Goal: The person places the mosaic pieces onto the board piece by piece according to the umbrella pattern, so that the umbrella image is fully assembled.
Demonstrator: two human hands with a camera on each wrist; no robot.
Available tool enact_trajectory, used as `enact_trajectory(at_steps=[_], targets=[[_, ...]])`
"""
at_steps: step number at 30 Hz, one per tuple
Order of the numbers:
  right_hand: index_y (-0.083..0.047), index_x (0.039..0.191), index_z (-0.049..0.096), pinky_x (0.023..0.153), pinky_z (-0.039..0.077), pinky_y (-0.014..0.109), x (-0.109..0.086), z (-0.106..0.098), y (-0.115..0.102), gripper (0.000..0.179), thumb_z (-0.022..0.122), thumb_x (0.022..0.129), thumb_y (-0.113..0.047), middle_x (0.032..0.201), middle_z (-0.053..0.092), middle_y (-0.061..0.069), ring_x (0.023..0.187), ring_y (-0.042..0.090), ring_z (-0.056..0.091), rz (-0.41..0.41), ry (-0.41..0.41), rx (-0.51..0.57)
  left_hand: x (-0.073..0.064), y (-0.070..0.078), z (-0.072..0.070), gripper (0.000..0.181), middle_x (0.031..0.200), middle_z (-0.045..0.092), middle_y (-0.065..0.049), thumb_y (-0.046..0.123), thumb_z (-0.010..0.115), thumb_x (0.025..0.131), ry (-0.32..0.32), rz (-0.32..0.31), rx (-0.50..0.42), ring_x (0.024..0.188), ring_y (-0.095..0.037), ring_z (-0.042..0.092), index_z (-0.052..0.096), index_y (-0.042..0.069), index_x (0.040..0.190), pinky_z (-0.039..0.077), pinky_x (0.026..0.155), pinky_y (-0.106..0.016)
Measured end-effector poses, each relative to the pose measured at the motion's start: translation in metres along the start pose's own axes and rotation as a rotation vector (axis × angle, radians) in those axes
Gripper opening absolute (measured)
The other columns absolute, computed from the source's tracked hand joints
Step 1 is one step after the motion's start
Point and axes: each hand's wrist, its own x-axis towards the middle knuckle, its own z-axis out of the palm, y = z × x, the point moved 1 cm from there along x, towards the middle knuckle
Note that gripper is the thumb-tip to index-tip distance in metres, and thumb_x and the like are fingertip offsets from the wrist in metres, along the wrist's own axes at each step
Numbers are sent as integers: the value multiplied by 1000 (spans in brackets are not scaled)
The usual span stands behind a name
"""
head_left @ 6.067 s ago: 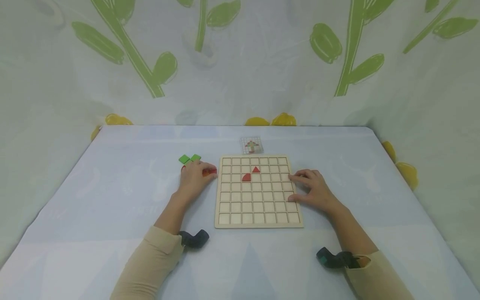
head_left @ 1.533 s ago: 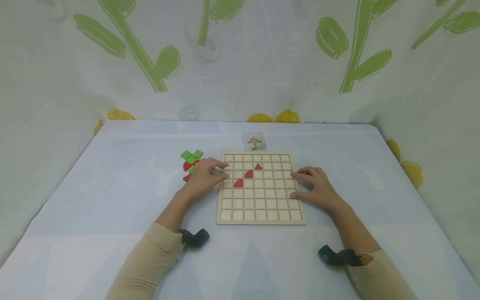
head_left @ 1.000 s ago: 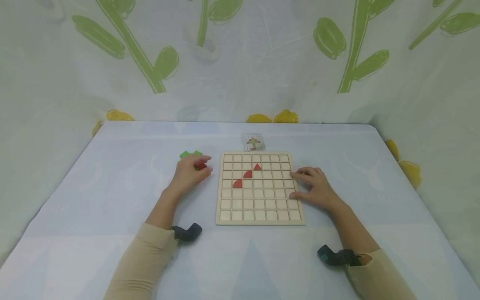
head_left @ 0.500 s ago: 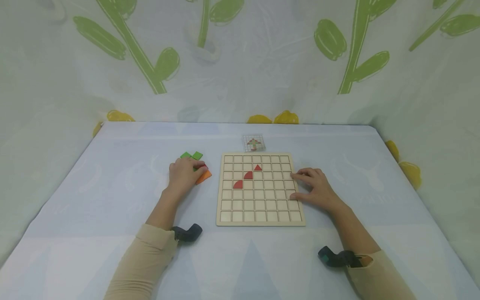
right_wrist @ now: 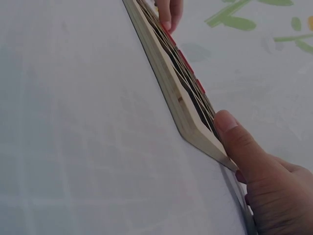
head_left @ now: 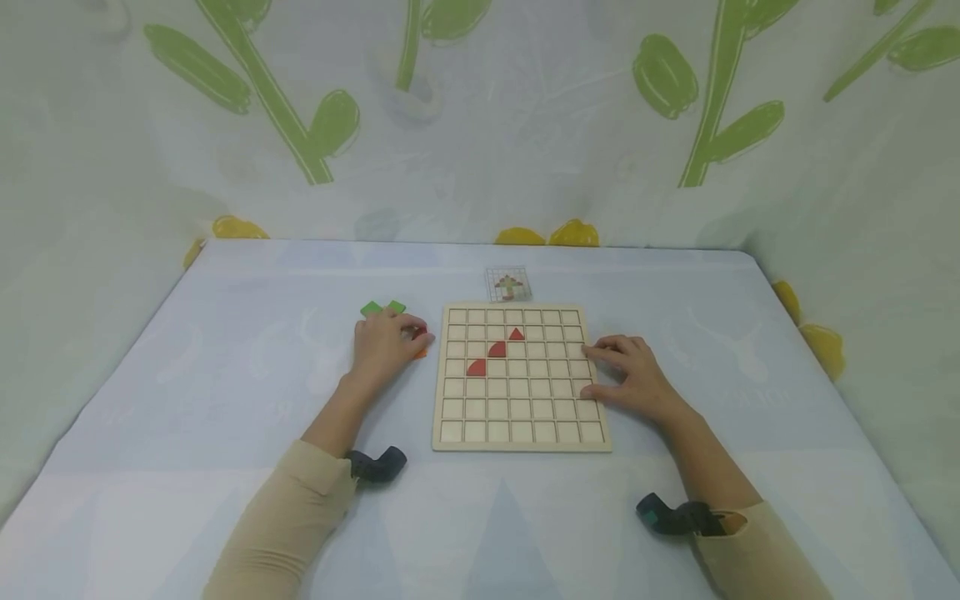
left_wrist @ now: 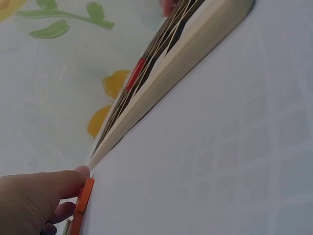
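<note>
My left hand [head_left: 386, 346] is beside the board's left edge, over a small pile of coloured pieces. Its thumb and forefinger pinch a small red piece [head_left: 419, 332], mostly hidden by the fingers. An orange piece [left_wrist: 85, 195] lies right below the thumb in the left wrist view. The wooden grid board [head_left: 517, 408] bears a red triangle [head_left: 516, 334] and two red quarter-circles [head_left: 497, 349], stepping down to the left. At the board's right edge, my right hand [head_left: 630, 375] holds the rim, thumb on top in the right wrist view.
Green squares [head_left: 395, 307] show behind my left hand; other pieces of the pile are hidden under it. A small card [head_left: 507, 284] with a printed grid and tree-like picture lies beyond the board. Behind the white-covered table [head_left: 225, 350] hangs a leaf-patterned cloth [head_left: 525, 150].
A second red quarter-circle has come onto the board since the oldest frame. My left hand went from the board back to the pile, then slightly right with the red piece. The right hand stays.
</note>
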Motion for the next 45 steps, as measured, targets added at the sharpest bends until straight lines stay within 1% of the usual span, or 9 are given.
enact_trajectory(at_steps=[7,9,14,17,20,24,28,36,45], targets=[[-6,120,64,88,34,47,-1,0,1,64,84,65,-29,115,56,14,105,30,43,-8,5,-15,0,4,1,27,107,65,-8,30,70,84,-29,5,-74,109,-32,54,73,14,105,37,87,-49],[-6,120,64,88,34,47,-1,0,2,64,84,65,-30,115,56,14,105,30,43,-11,7,-17,0,4,2,25,109,67,-8,26,70,84,-22,21,-104,109,-30,55,73,14,105,37,89,-48],[-6,120,64,88,34,47,0,1,3,64,84,65,-32,114,56,13,106,30,43,-13,7,-18,-1,6,1,25,105,71,-6,15,70,83,11,75,-199,98,-26,58,72,11,107,36,88,-46],[-6,120,64,89,34,48,1,0,2,64,84,65,-31,115,55,14,107,31,43,-8,4,-13,-2,7,-1,28,108,70,-7,15,70,83,32,68,-203,101,-27,59,71,10,110,37,88,-48],[-6,120,64,90,34,48,2,0,2,64,84,65,-31,115,55,14,107,31,43,-4,1,-13,-1,7,-2,31,111,68,-9,20,69,83,41,31,-184,108,-30,57,69,9,112,37,89,-49],[-5,120,64,88,34,47,2,-1,2,64,84,65,-29,115,55,14,106,31,43,3,1,-12,0,7,-3,30,112,66,-10,26,69,84,2,-20,-168,115,-31,52,70,10,110,35,92,-50],[-6,120,64,88,34,47,2,0,2,63,84,66,-29,115,56,14,106,30,43,7,-3,-15,-1,6,-1,27,114,64,-11,25,67,85,-19,-35,-181,121,-33,48,71,10,107,32,96,-51],[-6,121,64,88,34,47,1,0,1,64,84,66,-30,115,56,14,106,30,43,19,-13,-14,-5,5,-2,23,110,65,-10,22,69,85,19,-2,-210,112,-32,53,71,10,104,36,91,-49],[-6,121,64,90,34,48,1,1,3,64,84,65,-33,116,56,13,107,30,43,9,-5,-16,-6,11,-3,21,106,66,-8,21,70,85,64,42,-264,110,-29,54,72,10,102,34,96,-49]])
